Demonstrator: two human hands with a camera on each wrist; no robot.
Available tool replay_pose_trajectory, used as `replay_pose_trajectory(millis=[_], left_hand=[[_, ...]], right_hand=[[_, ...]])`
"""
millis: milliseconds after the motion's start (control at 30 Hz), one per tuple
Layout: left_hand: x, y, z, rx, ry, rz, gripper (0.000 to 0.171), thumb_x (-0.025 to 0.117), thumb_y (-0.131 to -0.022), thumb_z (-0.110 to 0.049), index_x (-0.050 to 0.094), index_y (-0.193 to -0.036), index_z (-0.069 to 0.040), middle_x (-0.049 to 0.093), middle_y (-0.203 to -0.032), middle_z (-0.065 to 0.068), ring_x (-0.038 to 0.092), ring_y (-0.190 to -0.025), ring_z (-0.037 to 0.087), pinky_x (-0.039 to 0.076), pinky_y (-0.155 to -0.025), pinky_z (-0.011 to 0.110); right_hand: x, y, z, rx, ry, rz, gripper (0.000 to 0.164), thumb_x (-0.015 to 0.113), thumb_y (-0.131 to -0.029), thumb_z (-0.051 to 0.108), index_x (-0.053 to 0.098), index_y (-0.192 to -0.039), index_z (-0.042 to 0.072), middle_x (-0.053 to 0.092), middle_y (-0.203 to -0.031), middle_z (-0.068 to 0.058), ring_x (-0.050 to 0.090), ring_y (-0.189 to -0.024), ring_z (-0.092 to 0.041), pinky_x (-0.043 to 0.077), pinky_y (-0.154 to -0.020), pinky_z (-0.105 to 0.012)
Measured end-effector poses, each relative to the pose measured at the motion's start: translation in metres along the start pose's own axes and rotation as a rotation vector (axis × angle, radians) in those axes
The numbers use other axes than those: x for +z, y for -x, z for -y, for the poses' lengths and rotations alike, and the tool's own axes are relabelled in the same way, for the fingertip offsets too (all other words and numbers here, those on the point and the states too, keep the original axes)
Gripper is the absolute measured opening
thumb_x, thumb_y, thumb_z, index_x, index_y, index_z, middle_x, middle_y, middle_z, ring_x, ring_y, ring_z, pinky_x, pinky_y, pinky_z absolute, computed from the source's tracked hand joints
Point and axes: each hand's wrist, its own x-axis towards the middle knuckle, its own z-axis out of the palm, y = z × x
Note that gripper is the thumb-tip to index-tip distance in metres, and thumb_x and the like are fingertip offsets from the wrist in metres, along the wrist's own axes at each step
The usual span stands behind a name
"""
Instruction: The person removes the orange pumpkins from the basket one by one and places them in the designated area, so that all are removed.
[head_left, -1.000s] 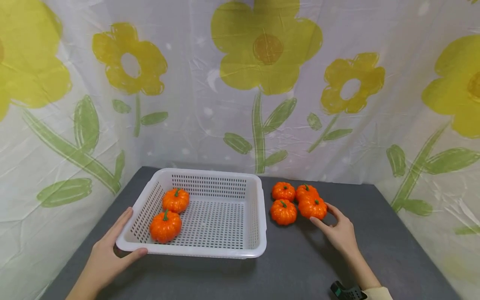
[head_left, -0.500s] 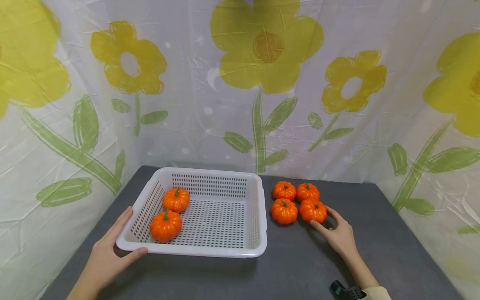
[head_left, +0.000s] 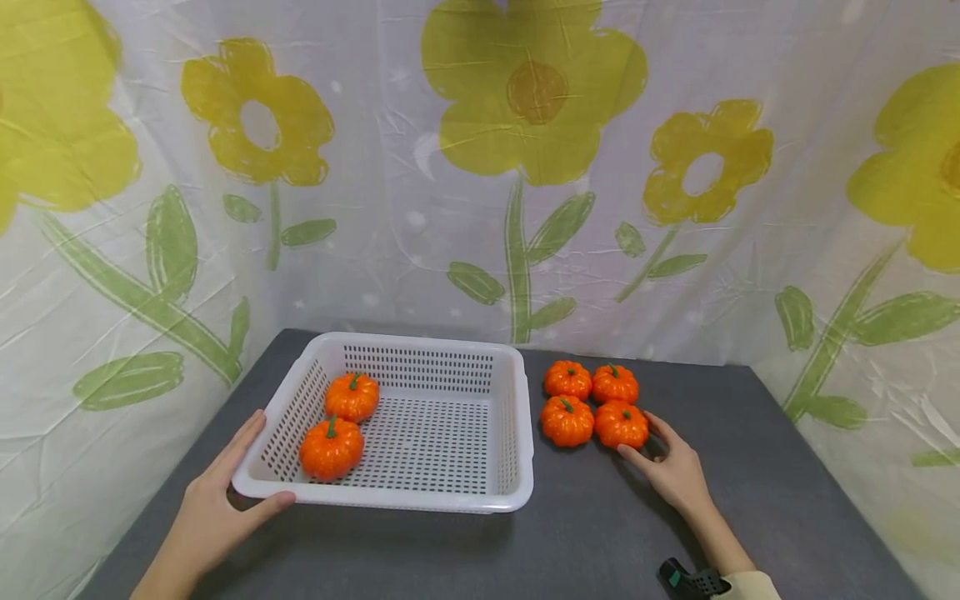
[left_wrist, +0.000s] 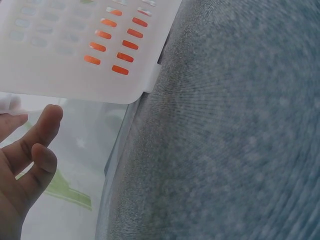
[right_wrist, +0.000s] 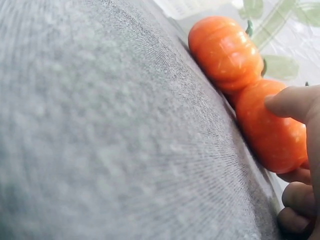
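**Hands at a white basket and a cluster of orange pumpkins**

A person's left hand cupped the near left corner of a white perforated basket, fingers straight along its side wall and thumb laid on the front rim, a placing that looked meant to steady the basket on the dark grey surface. Two small orange pumpkins sat inside, close to the left wall, one behind the other. Just beside the basket's right wall, four more lay in a tight square on the surface. The right hand was at the near right pumpkin of that group; the wrist view showed the thumb pressed to its side with the other fingers curled low beside it, a narrow, partial hold rather than a full wrap. The pumpkin rested on the surface, touching its neighbour. A black strap showed at the right wrist, above a pale sleeve. Behind hung a white backdrop printed with yellow flowers.
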Motion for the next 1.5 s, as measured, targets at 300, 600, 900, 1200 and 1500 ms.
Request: replay_pose_trajectory(millis=[300, 600, 900, 1200, 1500], left_hand=[[0.001, 0.000, 0.002, 0.026, -0.001, -0.026, 0.112, 0.097, -0.076, -0.031, 0.033, -0.168, -0.028, 0.037, -0.171, 0.008, 0.042, -0.150, 0.013, 0.026, -0.093, -0.004], [0.001, 0.000, 0.001, 0.017, 0.009, -0.017, 0.112, 0.097, -0.076, -0.031, 0.034, -0.168, -0.028, 0.037, -0.171, 0.009, 0.047, -0.143, 0.026, 0.029, -0.089, -0.005], [0.001, 0.000, -0.001, 0.017, 0.013, -0.012, 0.112, 0.097, -0.076, -0.031, 0.033, -0.168, -0.025, 0.036, -0.171, 0.012, 0.050, -0.138, 0.043, 0.031, -0.087, -0.005], [0.000, -0.001, -0.001, 0.032, 0.015, -0.022, 0.111, 0.097, -0.077, -0.031, 0.033, -0.168, -0.030, 0.035, -0.172, 0.004, 0.038, -0.150, 0.002, 0.023, -0.096, -0.005], [0.001, 0.001, -0.001, 0.056, 0.023, -0.043, 0.111, 0.097, -0.076, -0.029, 0.034, -0.168, -0.028, 0.037, -0.171, 0.007, 0.025, -0.144, -0.020, 0.018, -0.099, -0.006]], right_hand=[[-0.001, -0.001, 0.002, 0.027, 0.015, 0.027, 0.083, 0.077, -0.097, 0.042, 0.042, -0.159, -0.002, 0.048, -0.157, -0.030, 0.048, -0.143, -0.049, 0.053, -0.103, -0.061], [-0.001, -0.001, 0.004, 0.077, 0.003, 0.057, 0.089, 0.079, -0.095, 0.046, 0.039, -0.161, 0.001, 0.045, -0.161, -0.028, 0.044, -0.147, -0.048, 0.052, -0.106, -0.060], [-0.002, 0.000, 0.003, 0.064, -0.009, 0.033, 0.089, 0.078, -0.095, 0.047, 0.039, -0.162, 0.002, 0.045, -0.161, -0.027, 0.044, -0.146, -0.047, 0.054, -0.103, -0.059], [-0.003, -0.001, 0.003, 0.022, -0.026, -0.029, 0.088, 0.080, -0.095, 0.043, 0.040, -0.161, 0.001, 0.049, -0.159, -0.026, 0.044, -0.146, -0.045, 0.055, -0.100, -0.060], [-0.008, -0.001, 0.014, -0.063, -0.037, -0.106, 0.080, 0.082, -0.094, 0.034, 0.046, -0.158, 0.003, 0.056, -0.155, -0.022, 0.046, -0.145, -0.044, 0.058, -0.094, -0.059]])
